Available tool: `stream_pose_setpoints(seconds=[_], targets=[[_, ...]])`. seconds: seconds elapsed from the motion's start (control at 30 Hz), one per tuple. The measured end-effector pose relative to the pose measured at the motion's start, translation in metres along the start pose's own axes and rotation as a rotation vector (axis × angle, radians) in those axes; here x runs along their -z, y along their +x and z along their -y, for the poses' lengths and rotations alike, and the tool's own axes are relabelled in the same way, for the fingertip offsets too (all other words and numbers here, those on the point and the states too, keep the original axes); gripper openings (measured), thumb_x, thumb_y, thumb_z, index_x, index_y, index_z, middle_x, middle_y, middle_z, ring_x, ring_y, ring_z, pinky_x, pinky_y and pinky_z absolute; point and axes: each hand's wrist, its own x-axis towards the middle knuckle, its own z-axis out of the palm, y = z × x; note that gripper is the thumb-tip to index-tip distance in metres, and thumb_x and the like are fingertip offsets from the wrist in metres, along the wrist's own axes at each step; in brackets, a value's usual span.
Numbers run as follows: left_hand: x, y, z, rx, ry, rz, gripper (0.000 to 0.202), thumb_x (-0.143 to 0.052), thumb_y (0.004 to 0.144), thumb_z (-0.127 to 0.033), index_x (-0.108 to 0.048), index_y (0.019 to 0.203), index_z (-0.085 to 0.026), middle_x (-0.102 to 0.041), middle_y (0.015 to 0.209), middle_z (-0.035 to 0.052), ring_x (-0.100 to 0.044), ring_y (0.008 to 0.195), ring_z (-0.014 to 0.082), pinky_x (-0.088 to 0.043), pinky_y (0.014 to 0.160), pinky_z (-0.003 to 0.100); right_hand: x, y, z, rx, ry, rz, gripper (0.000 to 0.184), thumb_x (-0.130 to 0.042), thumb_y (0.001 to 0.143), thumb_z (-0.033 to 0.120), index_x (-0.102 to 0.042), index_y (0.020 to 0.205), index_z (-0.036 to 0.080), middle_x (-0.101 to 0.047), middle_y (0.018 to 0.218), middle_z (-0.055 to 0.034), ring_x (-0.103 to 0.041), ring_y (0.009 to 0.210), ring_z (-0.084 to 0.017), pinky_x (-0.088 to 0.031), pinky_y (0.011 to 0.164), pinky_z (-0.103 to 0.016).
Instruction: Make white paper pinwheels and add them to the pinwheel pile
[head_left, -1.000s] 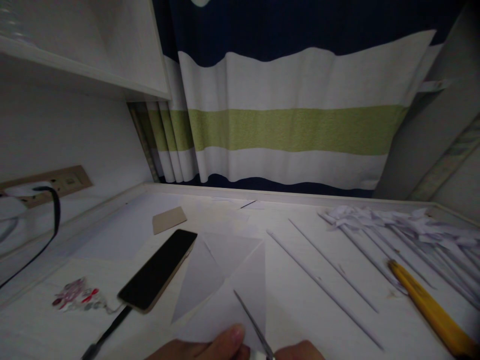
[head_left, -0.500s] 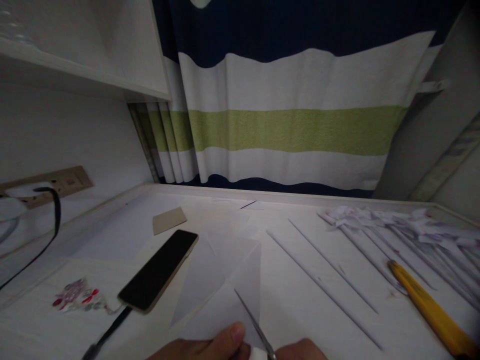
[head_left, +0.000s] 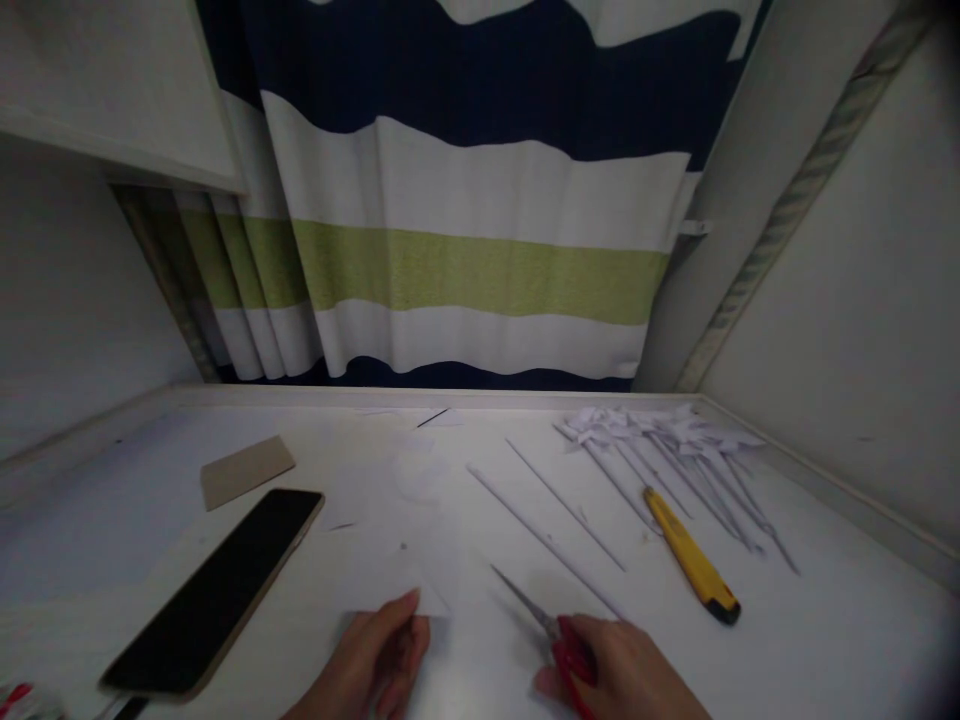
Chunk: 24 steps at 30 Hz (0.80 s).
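My left hand (head_left: 373, 660) lies at the bottom centre, fingers curled over the near edge of a white paper sheet (head_left: 401, 570) that rests flat on the white desk (head_left: 810, 620). My right hand (head_left: 622, 675) is just right of it, closed around the red handles of a pair of scissors (head_left: 544, 625). The blades are together and point up-left, low over the desk and off the paper.
A black phone (head_left: 214, 590) lies at the left, with a brown card (head_left: 244, 470) behind it. Thin rolled paper sticks (head_left: 547, 535), a bunch of paper pinwheels (head_left: 667, 440) and a yellow utility knife (head_left: 690, 555) lie at the right. A striped curtain (head_left: 465, 260) hangs behind.
The view has swung to the right. The paper, held up against the scissor blades before, now lies flat on the desk, and the scissors have come away from it to the right.
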Motion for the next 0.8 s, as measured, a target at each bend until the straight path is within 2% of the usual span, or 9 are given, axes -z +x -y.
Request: stream_pose_setpoints(seconds=[0.1,0.17,0.3,0.43,0.5,0.57,0.63,0.73,0.8], targets=[[-0.005,0.002,-0.001,0.056,-0.015,0.053,0.049,-0.044,0.064,-0.059,-0.04,0.039,-0.017,-0.025,0.023,-0.0086,-0.018,0.021,0.0039,-0.022,0.024,0.016,0.014,-0.007,-0.004,-0.046,-0.15,-0.053,0.017,-0.047,0.074,0.025,-0.061,0.076,0.015,-0.067,0.076,-0.0133,-0.061,0.069,-0.026,-0.038,0.056,-0.029],[-0.006,0.005,-0.003,0.084,-0.005,0.082,0.048,-0.043,0.064,-0.06,-0.04,0.041,-0.018,-0.026,0.023,-0.0089,-0.017,0.02,0.0041,-0.024,0.022,0.016,0.02,-0.011,-0.002,-0.016,-0.158,-0.04,0.016,-0.045,0.073,0.02,-0.06,0.078,0.015,-0.067,0.078,-0.0124,-0.062,0.072,-0.025,-0.039,0.059,-0.028],[-0.002,0.008,-0.004,0.125,0.043,0.109,0.053,-0.032,0.069,-0.064,-0.038,0.043,-0.019,-0.029,0.024,-0.0081,-0.018,0.02,0.0049,-0.025,0.021,0.017,0.028,-0.014,0.004,0.124,-0.164,0.017,0.016,-0.045,0.076,0.025,-0.059,0.076,0.018,-0.067,0.079,-0.0057,-0.062,0.072,-0.019,-0.041,0.059,-0.023],[0.004,-0.012,-0.006,0.126,0.152,0.091,0.057,-0.031,0.07,-0.065,-0.04,0.041,-0.018,-0.031,0.024,-0.0061,-0.023,0.02,0.0061,-0.025,0.024,0.018,0.03,-0.008,0.005,0.113,-0.227,-0.022,0.02,-0.042,0.078,0.021,-0.061,0.078,0.015,-0.068,0.079,-0.0101,-0.063,0.071,-0.022,-0.044,0.059,-0.026],[0.007,-0.029,-0.012,0.052,0.29,0.063,0.052,-0.043,0.071,-0.058,-0.042,0.042,-0.015,-0.033,0.028,-0.0059,-0.029,0.024,0.0054,-0.024,0.029,0.017,0.028,-0.002,0.004,0.073,-0.272,-0.062,0.02,-0.042,0.078,0.017,-0.062,0.078,0.012,-0.068,0.076,-0.0126,-0.064,0.068,-0.023,-0.046,0.057,-0.027],[0.009,-0.044,-0.018,-0.198,0.779,0.02,0.045,-0.045,0.074,-0.051,-0.043,0.046,-0.015,-0.04,0.039,-0.0044,-0.037,0.035,0.0066,-0.029,0.038,0.017,0.023,0.004,0.003,0.056,-0.311,-0.09,0.019,-0.045,0.077,0.014,-0.063,0.082,0.011,-0.069,0.077,-0.0133,-0.065,0.069,-0.024,-0.048,0.059,-0.028],[0.011,-0.051,-0.022,-0.369,1.174,-0.04,0.036,-0.044,0.077,-0.043,-0.048,0.055,-0.016,-0.049,0.049,-0.0012,-0.045,0.046,0.0106,-0.034,0.045,0.02,0.014,0.009,0.001,0.067,-0.345,-0.108,0.021,-0.046,0.077,0.013,-0.062,0.09,0.009,-0.068,0.085,-0.0144,-0.064,0.076,-0.025,-0.05,0.065,-0.029],[0.018,-0.044,-0.023,-0.584,1.515,-0.126,0.014,-0.051,0.075,-0.032,-0.055,0.077,-0.019,-0.06,0.073,0.0035,-0.055,0.068,0.0186,-0.041,0.06,0.027,-0.002,0.008,-0.008,0.094,-0.397,-0.115,0.031,-0.046,0.079,0.014,-0.055,0.106,0.003,-0.062,0.102,-0.0198,-0.059,0.091,-0.028,-0.051,0.072,-0.033],[0.022,-0.033,-0.023,-0.679,1.632,-0.125,0.021,-0.058,0.071,-0.028,-0.054,0.091,-0.022,-0.06,0.09,0.0049,-0.054,0.083,0.0227,-0.042,0.071,0.032,-0.009,0.005,-0.018,0.145,-0.417,-0.099,0.036,-0.048,0.079,0.02,-0.053,0.11,0.002,-0.06,0.105,-0.0202,-0.059,0.092,-0.027,-0.052,0.072,-0.031]])
